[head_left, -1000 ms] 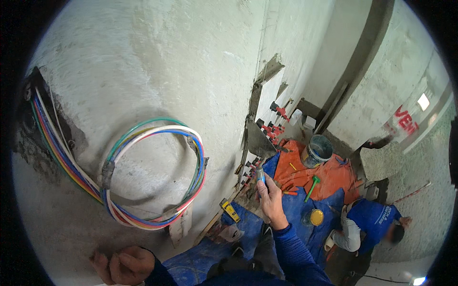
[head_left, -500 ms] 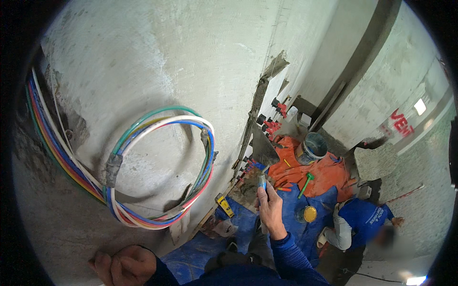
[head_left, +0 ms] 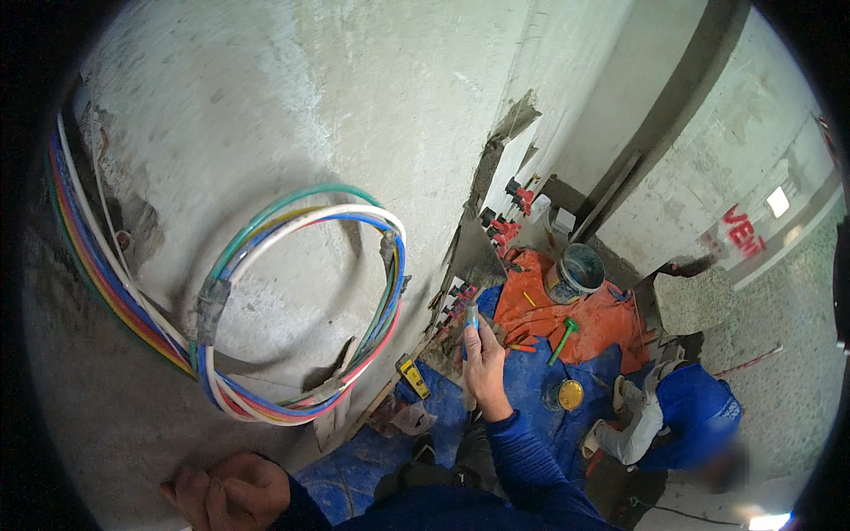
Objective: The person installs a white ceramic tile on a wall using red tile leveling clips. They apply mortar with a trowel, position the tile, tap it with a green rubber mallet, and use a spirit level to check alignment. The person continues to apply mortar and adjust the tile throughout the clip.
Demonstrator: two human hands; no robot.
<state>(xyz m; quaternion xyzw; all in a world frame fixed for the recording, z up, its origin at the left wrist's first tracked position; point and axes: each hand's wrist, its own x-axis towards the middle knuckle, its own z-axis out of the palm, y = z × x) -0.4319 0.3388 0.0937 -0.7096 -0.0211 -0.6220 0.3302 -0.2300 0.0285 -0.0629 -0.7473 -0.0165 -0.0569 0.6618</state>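
Observation:
My right hand [head_left: 489, 376] is wrapped round a slim tool [head_left: 472, 317] whose rounded blue-grey end sticks up past the thumb. Its kind is unclear. At the lower left, my left hand [head_left: 235, 491] hangs near the wall with curled fingers; anything inside them is hidden. Above it is a large loop of coloured cables [head_left: 310, 411], green, white, blue, red and yellow, bound with grey tape [head_left: 212, 311]. The loop hangs before the rough plaster wall [head_left: 381, 80], its cables running to the far left. Neither hand touches the cables.
Below lie a blue sheet [head_left: 531, 416] and orange sheet [head_left: 611, 341], with a bucket [head_left: 575, 273], green hammer-shaped tool [head_left: 563, 341], open can [head_left: 569, 395] and yellow level [head_left: 413, 379]. Red-handled valves [head_left: 501, 227] line the wall recess. A co-worker in blue [head_left: 695, 407] crouches at right.
My right hand has shifted slightly left and up with the tool. The co-worker has bent lower, with an arm drawn in from the right wall. My left hand stays nearly still.

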